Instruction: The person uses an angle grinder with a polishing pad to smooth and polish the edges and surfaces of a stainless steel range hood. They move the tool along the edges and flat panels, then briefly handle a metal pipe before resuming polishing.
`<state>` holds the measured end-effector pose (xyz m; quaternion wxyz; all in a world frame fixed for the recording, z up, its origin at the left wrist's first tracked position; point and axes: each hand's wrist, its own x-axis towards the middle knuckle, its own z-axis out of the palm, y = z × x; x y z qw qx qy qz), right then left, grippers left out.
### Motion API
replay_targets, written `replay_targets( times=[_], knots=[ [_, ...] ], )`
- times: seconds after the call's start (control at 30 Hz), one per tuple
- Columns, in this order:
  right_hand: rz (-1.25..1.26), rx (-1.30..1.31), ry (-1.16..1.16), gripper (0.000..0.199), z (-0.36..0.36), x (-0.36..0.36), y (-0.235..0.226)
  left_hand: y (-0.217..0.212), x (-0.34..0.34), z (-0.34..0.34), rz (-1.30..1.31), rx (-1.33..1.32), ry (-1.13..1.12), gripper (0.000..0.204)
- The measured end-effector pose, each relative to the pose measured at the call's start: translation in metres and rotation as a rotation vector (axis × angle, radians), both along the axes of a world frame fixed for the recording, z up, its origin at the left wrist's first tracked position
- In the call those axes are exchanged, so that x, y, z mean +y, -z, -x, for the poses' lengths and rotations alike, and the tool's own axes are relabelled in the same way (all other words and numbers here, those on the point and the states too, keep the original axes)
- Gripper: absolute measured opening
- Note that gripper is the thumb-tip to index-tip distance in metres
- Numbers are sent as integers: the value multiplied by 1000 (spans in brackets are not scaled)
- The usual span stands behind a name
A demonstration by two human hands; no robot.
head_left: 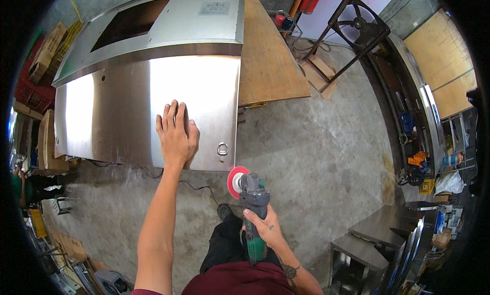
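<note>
Flat on the shiny face of a large stainless steel cabinet (122, 111) lies my left hand (177, 132), its fingers stretched out. A small metal ring pull (222, 149) sits in the panel to the right of that hand. My right hand (263, 226) is wrapped round the body of a green and dark grey angle grinder (254, 198). The grinder's red disc (236, 182) is at the cabinet's lower right corner; whether it touches the metal I cannot tell. The cabinet's top part has a dark rectangular opening (131, 23).
A wooden tabletop (268, 60) extends under and right of the cabinet. Beyond it stands a rusty metal frame with a wheel (357, 30). Steel sheet units (367, 244) stand at the lower right. A cable (201, 187) runs over the concrete floor (316, 152) near my foot.
</note>
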<state>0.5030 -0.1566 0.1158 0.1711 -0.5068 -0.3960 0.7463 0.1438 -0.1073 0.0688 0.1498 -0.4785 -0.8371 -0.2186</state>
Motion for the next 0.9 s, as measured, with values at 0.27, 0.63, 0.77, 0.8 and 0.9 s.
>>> replay_targets(
  times=[0.27, 0.63, 0.77, 0.8, 0.9],
  knots=[
    [5, 10, -33, 48, 13, 24, -14, -3, 1, -1, 1, 7, -3, 64],
    [-28, 15, -75, 51, 47, 94, -36, -5, 5, -1, 0, -18, -11, 64],
    [-64, 53, -69, 51, 64, 123, -42, -3, 5, 1, 16, 1, -5, 64],
    [-67, 57, -81, 51, 68, 132, -47, -2, 4, 2, 27, 7, -9, 63],
    [-77, 60, -94, 50, 79, 157, -51, -5, 6, 0, 35, -2, -16, 63]
  ],
)
